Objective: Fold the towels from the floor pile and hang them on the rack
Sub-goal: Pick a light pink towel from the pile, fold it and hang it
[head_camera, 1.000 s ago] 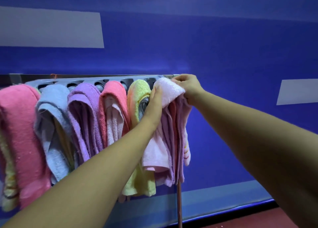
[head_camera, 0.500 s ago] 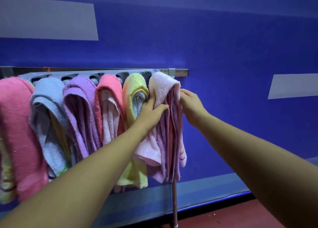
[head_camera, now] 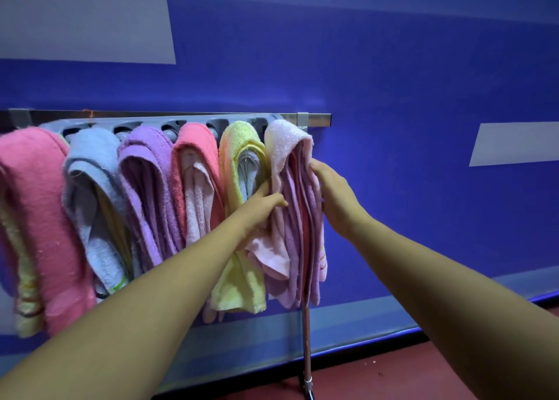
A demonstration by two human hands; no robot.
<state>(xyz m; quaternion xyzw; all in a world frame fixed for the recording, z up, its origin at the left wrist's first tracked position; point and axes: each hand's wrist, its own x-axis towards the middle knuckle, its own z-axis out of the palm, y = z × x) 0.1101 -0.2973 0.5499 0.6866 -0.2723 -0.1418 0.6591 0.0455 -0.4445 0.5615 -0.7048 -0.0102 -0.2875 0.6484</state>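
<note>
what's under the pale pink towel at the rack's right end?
Lavender layers and a reddish layer hang beneath the pale pink towel. The rack bar it drapes over is covered; the left hand and right hand hide part of its sides.

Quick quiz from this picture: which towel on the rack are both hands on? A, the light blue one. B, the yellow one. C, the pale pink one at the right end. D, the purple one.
C: the left hand pinches the pale pink towel from its left. The right hand lies against its right side, at the right end of the rack.
</note>
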